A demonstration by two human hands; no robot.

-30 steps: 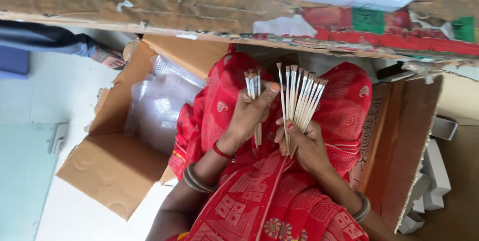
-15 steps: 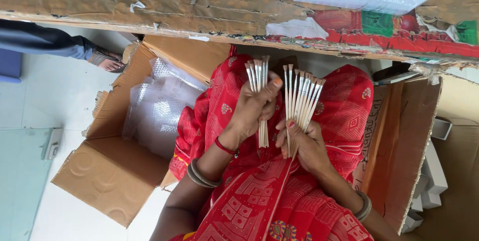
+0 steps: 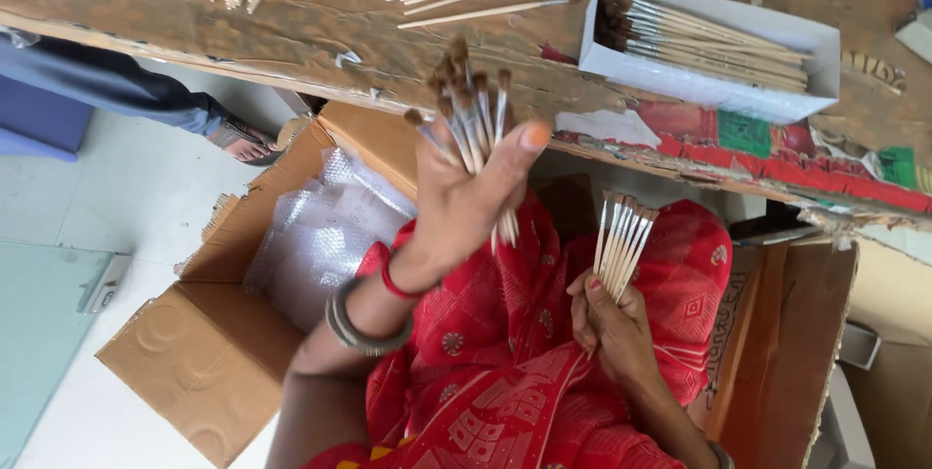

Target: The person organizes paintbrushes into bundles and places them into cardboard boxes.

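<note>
Over my lap, my left hand (image 3: 466,207) lifts a loosely pinched bunch of brushes (image 3: 471,119) while my right hand (image 3: 612,318) grips bare handles (image 3: 621,236), and any could slip free.

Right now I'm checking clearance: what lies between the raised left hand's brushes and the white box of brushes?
In the head view, only bare worn tabletop separates the left hand's brush bundle from the white box.

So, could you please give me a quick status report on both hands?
Left hand raised, gripping brushes. Right hand low, holding bare sticks. White box on bench, apart from both.
</note>
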